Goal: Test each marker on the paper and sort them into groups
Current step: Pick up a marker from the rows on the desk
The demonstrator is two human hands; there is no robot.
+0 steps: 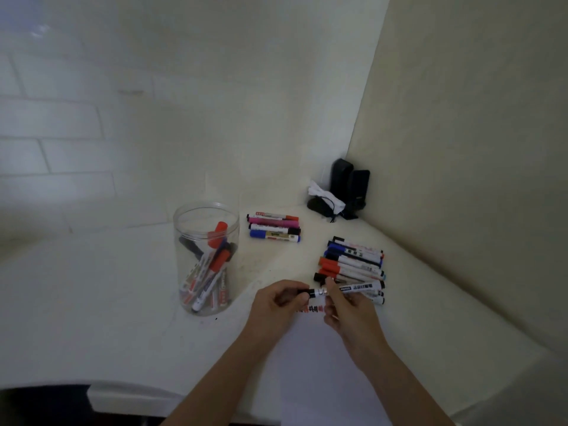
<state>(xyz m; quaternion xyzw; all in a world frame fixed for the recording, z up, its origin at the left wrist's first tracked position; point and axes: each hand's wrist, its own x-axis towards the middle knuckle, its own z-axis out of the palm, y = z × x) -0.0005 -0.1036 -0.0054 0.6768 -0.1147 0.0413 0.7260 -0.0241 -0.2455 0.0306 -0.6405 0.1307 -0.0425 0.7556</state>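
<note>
Both hands hold one white marker with a black cap (319,292) level above the paper (310,358). My left hand (276,302) grips its black cap end; my right hand (344,305) pinches its barrel. Red and black test scribbles (309,309) show on the paper just under the hands. A group of several markers (353,265) lies right behind my right hand. A smaller group of several markers (274,228) lies farther back. A clear plastic jar (206,259) holding several more markers stands to the left.
The white table (123,287) sits in a corner; a beige wall (461,179) runs close along its right side. Two black speakers (350,182) and a black mouse with white tissue (322,198) fill the far corner. The table's front edge (123,392) curves at lower left.
</note>
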